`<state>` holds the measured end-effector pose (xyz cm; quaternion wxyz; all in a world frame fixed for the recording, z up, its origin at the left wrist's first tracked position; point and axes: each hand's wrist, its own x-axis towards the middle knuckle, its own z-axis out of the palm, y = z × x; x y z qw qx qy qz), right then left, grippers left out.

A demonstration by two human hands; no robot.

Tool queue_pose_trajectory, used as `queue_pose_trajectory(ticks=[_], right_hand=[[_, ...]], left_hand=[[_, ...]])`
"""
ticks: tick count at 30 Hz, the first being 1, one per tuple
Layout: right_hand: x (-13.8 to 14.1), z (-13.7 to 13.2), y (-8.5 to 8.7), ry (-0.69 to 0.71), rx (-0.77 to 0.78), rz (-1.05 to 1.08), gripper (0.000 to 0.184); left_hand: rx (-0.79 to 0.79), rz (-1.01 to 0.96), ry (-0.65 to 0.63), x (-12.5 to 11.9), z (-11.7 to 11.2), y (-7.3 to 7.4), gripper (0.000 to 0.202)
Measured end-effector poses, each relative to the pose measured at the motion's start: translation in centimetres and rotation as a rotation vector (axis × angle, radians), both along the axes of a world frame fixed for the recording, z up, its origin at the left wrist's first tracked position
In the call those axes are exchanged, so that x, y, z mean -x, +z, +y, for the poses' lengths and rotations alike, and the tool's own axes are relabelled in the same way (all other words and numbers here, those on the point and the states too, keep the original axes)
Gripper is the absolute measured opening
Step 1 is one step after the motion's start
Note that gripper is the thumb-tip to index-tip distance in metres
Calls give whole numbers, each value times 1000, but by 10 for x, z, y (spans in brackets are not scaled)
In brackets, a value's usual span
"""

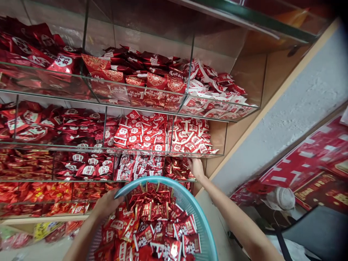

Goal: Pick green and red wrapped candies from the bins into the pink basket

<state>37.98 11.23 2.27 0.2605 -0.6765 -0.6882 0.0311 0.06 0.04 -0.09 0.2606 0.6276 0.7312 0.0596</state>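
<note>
A blue plastic basket (pixel 202 224), perforated along its sides, is tilted towards me and heaped with small red candy packets (pixel 152 210). My left hand (pixel 106 203) is closed over its left rim. Up at the shelves, my right hand (pixel 197 168) reaches into a glass-fronted compartment of shiny red-and-gold packets (pixel 176 167). Its fingers look curled in at the packets, and their tips are partly hidden. Just above that hand, a compartment holds red-and-white packets (pixel 191 137).
Glass dividers split the shelves into compartments of red packets (pixel 141 134). A glass shelf (pixel 255 18) juts out overhead. To the right are a wooden side panel (pixel 244 134), a grey wall (pixel 293 90), and a dark chair-like object (pixel 315 232). Bagged goods (pixel 47 230) lie below left.
</note>
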Motion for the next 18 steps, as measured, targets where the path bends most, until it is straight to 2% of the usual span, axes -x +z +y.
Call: queue_pose_trajectory(ticks=[2,6,12,15,18], right_hand=[[4,-24,-1,39,-26,153,36],[11,-67,5,91,-36,665,39],[13,-114,41,61,72,1152,38],[18,-139,52,101,216,1306,33],[28,-169,49,169,207,1227,23]], left_hand=[[-4,-1,-12,0,1,0,24],[-16,-10,-42,1,3,-1,23],[-30,-38,-57,3,4,-4,24],[-37,-43,-53,3,5,-4,25],[-37,-22,-54,2,5,-5,25]])
